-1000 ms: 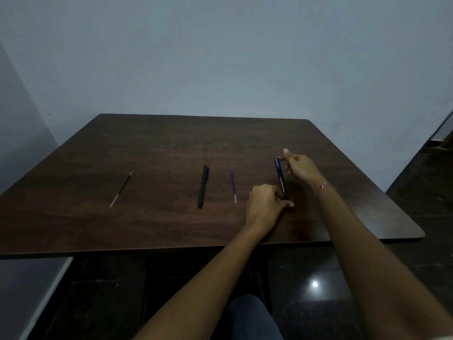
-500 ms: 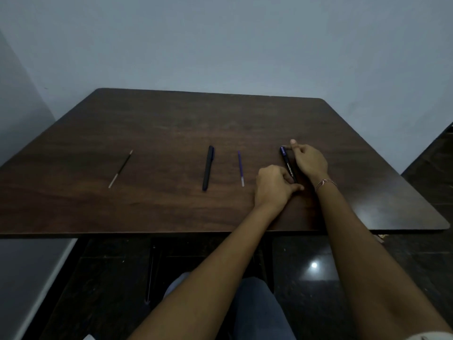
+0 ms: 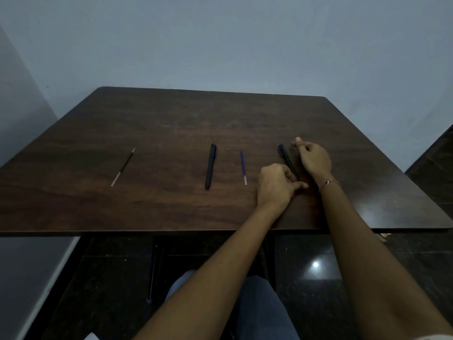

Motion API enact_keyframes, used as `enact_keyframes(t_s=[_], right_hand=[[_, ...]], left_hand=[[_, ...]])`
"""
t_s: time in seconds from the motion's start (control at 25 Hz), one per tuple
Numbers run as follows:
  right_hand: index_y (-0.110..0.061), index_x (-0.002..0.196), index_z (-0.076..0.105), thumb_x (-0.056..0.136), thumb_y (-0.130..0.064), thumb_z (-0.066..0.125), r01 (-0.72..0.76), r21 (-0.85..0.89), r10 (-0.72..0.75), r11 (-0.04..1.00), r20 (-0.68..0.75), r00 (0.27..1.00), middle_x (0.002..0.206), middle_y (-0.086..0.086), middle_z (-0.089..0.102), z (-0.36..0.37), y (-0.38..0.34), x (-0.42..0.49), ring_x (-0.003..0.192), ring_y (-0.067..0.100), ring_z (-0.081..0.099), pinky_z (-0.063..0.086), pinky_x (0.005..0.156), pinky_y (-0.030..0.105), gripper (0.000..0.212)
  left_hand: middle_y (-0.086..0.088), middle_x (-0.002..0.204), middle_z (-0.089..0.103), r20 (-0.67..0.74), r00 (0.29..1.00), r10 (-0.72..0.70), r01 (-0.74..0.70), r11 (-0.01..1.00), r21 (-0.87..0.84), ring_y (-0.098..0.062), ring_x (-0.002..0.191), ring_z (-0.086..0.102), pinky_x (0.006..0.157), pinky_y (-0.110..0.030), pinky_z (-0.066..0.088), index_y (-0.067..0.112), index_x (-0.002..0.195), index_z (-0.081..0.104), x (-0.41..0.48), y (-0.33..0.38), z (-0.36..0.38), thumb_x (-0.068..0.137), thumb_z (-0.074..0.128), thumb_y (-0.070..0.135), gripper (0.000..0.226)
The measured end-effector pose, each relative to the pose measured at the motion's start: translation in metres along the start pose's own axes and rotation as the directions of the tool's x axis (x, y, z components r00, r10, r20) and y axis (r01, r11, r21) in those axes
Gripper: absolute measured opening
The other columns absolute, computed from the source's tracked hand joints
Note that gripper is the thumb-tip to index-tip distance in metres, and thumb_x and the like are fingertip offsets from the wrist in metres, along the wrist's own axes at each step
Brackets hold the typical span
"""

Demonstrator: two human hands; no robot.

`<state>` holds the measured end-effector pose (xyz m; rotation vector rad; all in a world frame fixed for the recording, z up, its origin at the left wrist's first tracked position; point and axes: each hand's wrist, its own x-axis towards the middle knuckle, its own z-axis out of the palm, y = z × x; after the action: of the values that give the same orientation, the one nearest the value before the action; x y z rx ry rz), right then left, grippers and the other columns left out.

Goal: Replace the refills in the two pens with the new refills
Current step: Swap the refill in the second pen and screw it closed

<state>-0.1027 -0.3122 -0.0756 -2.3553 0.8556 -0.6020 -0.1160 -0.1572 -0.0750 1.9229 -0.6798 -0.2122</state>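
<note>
On the dark wooden table [image 3: 171, 207] lie a black pen [image 3: 210, 166], a thin blue refill [image 3: 243, 166] to its right, and a black refill with a pale tip [image 3: 123, 166] far to the left. A second dark pen with a blue cap end [image 3: 287, 160] lies at the right. My left hand [image 3: 277, 186] pinches the near end of that pen. My right hand [image 3: 312, 159] is just right of the pen's far half, fingers curled and thumb and forefinger raised, apart from the pen by a small gap.
The table's near edge runs across the view, with my knees in blue trousers [image 3: 255, 307] below it on a dark glossy floor. Grey walls stand behind and to the left. A bracelet [image 3: 329, 182] is on my right wrist.
The view has tilted, so the table sits differently in frame. My right hand's fingers have lifted slightly off the right pen's cap end; my left hand stays on its near end.
</note>
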Motion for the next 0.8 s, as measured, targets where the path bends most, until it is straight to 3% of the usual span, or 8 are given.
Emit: enact_keyframes(t_s=[0.12,0.2,0.32,0.4,0.56,0.68,0.8], right_hand=[[-0.019,0.109,0.070,0.098,-0.048,0.035,-0.015,0.118,0.022,0.993,-0.053,0.998,0.103,0.012,0.070,-0.001,0.002,-0.002,0.100,0.028,0.061,0.045,0.082,0.035,0.047],[-0.019,0.108,0.071,0.098,-0.043,0.039,-0.035,0.253,0.069,0.967,-0.130,0.989,0.108,0.008,0.069,-0.002,0.003,-0.004,0.101,0.021,0.060,0.042,0.082,0.030,0.041],[-0.017,0.105,0.072,0.100,-0.037,0.039,-0.018,0.352,0.116,0.936,-0.259,0.959,0.076,-0.001,0.063,-0.006,0.000,-0.012,0.064,0.005,0.050,0.037,0.065,0.024,0.038],[-0.015,0.103,0.071,0.101,-0.034,0.038,0.064,0.327,0.064,0.943,-0.368,0.928,0.059,-0.011,0.047,-0.012,-0.005,-0.019,0.051,0.003,0.038,0.032,0.052,0.023,0.038],[-0.012,0.097,0.069,0.101,-0.031,0.038,0.293,0.329,-0.100,0.898,-0.495,0.863,0.062,-0.013,0.046,-0.024,-0.039,-0.045,0.050,0.002,0.040,0.030,0.047,0.010,0.036],[-0.018,0.093,0.066,0.100,-0.029,0.042,0.382,0.373,-0.196,0.846,-0.448,0.872,0.066,-0.007,0.058,-0.014,-0.084,-0.074,0.057,0.002,0.054,0.040,0.053,0.009,0.027],[-0.016,0.094,0.066,0.093,-0.019,0.055,0.375,0.327,-0.321,0.867,-0.208,0.924,0.083,0.002,0.069,0.016,-0.127,-0.103,0.072,0.014,0.064,0.050,0.066,0.024,0.011]], left_hand=[[0.002,0.050,0.060,-0.007,1.000,-0.010,0.009,0.999,-0.051,0.001,0.036,0.051,0.048,-0.014,0.048,0.010,0.063,0.063,-0.003,0.002,-0.001,0.068,0.083,0.020,0.023],[0.000,0.052,0.062,-0.032,0.999,-0.020,0.017,0.996,-0.086,-0.002,0.038,0.055,0.050,-0.016,0.051,0.012,0.064,0.064,-0.004,0.004,-0.002,0.072,0.080,0.025,0.023],[-0.004,0.055,0.066,-0.046,0.999,0.008,-0.013,0.995,-0.101,-0.012,0.047,0.063,0.061,-0.025,0.056,0.014,0.065,0.065,-0.009,0.005,-0.007,0.080,0.073,0.032,0.024],[0.002,0.050,0.064,-0.072,0.997,0.031,-0.037,0.995,-0.090,-0.007,0.046,0.063,0.060,-0.022,0.055,0.021,0.062,0.063,-0.011,0.005,-0.017,0.083,0.069,0.034,0.026],[0.008,0.054,0.064,-0.211,0.977,0.020,-0.012,0.999,0.038,-0.002,0.051,0.061,0.059,-0.019,0.051,0.021,0.066,0.066,0.008,0.004,-0.060,0.085,0.067,0.034,0.023],[-0.001,0.074,0.072,-0.342,0.940,-0.020,0.070,0.988,0.135,-0.010,0.069,0.066,0.067,-0.021,0.048,0.011,0.082,0.074,0.028,-0.008,-0.104,0.085,0.068,0.027,0.017],[-0.011,0.090,0.073,-0.426,0.902,-0.068,0.170,0.964,0.206,-0.021,0.088,0.067,0.078,-0.026,0.049,0.006,0.089,0.073,0.040,-0.024,-0.139,0.085,0.067,0.021,0.017]])
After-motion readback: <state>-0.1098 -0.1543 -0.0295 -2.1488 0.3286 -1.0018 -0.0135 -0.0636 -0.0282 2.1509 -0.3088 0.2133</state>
